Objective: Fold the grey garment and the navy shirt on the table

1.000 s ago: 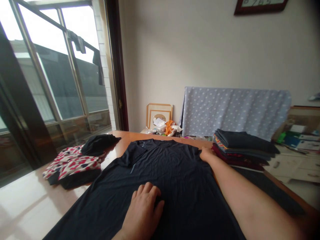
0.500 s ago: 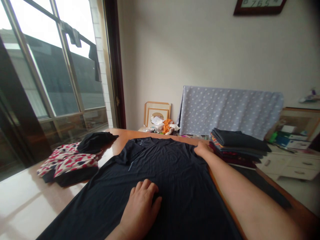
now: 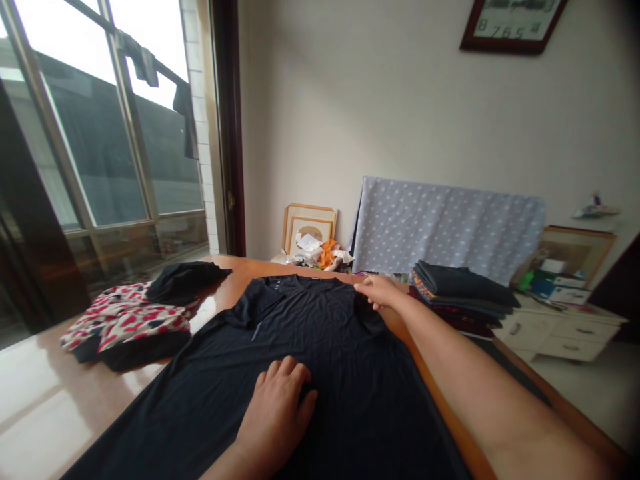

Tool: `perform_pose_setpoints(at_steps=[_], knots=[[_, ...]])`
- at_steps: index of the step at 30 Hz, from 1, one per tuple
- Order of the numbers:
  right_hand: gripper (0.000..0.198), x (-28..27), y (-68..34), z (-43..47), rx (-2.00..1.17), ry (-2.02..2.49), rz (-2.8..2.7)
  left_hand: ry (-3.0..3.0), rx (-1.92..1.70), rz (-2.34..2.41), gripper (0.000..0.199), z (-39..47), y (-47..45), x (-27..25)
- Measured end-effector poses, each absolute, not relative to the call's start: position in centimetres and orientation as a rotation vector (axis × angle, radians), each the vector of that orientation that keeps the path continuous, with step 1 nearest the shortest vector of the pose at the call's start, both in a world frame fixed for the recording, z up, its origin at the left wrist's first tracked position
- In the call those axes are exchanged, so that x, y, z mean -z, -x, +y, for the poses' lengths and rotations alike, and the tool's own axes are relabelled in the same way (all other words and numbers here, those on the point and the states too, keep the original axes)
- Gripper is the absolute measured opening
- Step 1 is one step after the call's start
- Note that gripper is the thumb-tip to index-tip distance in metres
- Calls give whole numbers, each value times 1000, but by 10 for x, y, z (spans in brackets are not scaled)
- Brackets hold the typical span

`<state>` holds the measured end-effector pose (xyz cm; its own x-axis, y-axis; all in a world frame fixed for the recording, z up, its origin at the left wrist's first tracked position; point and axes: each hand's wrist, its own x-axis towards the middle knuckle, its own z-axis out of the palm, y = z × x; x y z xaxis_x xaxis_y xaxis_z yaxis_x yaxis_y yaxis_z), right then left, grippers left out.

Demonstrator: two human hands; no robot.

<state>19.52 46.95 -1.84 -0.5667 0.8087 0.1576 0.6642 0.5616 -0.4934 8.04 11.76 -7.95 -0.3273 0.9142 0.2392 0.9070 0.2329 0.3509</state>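
Hands (image 3: 277,410) touch the dark shirt (image 3: 335,340); cabinet drawers (image 3: 573,327) beyond — seemingly shut.

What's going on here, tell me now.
A person has a dark T-shirt spread out on a table. The left hand rests on the middle of the shirt, fingers slightly bent, while the right hand appears to pinch the cloth at the far shoulder, on the right. A red-patterned garment with a black cloth on it lies to the left; a folded clothes stack sits to the right.
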Motion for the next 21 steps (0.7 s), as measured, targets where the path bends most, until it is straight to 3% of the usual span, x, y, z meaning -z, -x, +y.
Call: perform_pose_setpoints(at_steps=[6, 15, 21], knots=[[32, 24, -202, 460, -360, 1260, -2459, -1806, -682, 2442, 15, 117, -81, 78], [28, 83, -212, 435, -169, 1437, -2518, -1800, -686, 2455, 16, 116, -80, 79], [28, 80, -212, 435, -66, 1475, -2462, -1810, -700, 2456, 16, 116, -80, 80]])
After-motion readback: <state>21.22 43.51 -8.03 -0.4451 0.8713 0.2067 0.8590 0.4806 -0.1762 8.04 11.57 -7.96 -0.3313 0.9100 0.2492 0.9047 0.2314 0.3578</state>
